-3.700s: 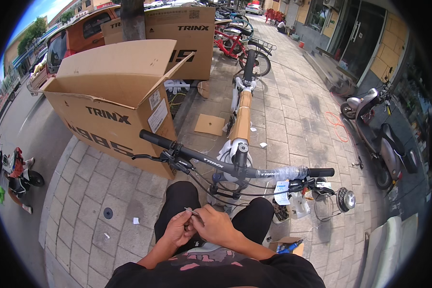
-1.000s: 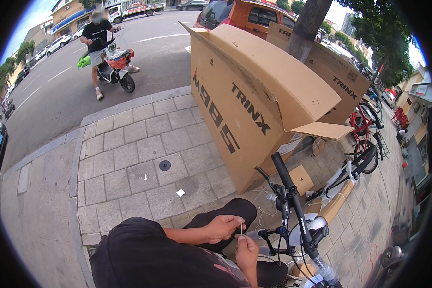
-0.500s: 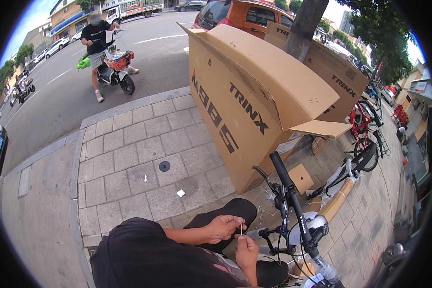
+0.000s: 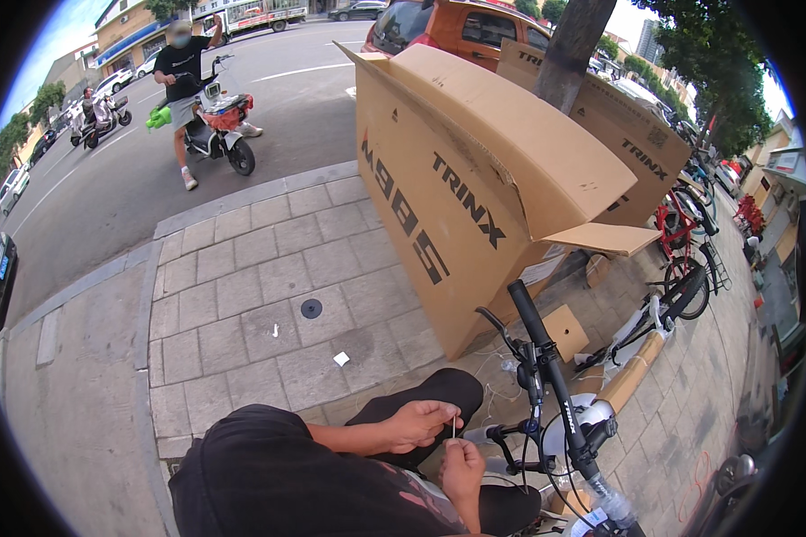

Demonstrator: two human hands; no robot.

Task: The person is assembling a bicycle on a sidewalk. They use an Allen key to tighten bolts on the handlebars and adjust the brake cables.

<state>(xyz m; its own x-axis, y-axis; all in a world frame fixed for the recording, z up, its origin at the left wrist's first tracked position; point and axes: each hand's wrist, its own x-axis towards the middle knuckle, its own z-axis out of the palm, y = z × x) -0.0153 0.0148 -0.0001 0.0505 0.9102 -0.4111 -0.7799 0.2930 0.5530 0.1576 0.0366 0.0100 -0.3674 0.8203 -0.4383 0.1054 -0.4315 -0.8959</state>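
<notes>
My left hand (image 4: 418,421) and my right hand (image 4: 463,464) meet just above my lap, over my black trousers (image 4: 425,391). Between their fingertips they pinch a thin, short wire-like piece (image 4: 454,430); what it is exactly is too small to tell. Right beside the hands, to the right, stands a bicycle with a black handlebar (image 4: 539,352), a brake lever and thin cables (image 4: 510,345). My dark shirt (image 4: 278,483) fills the lower edge of the picture.
A big open cardboard box (image 4: 475,188) lies on the paved sidewalk ahead, a second box and a tree trunk (image 4: 569,49) behind it. Red bicycles (image 4: 685,242) stand at right. On the road a person sits on a scooter (image 4: 210,125); cars are parked.
Since 3.7 s ago my view has swung left, from the bicycle to the box and road. Over the last second my hands stay together on the thin piece; little else moves.
</notes>
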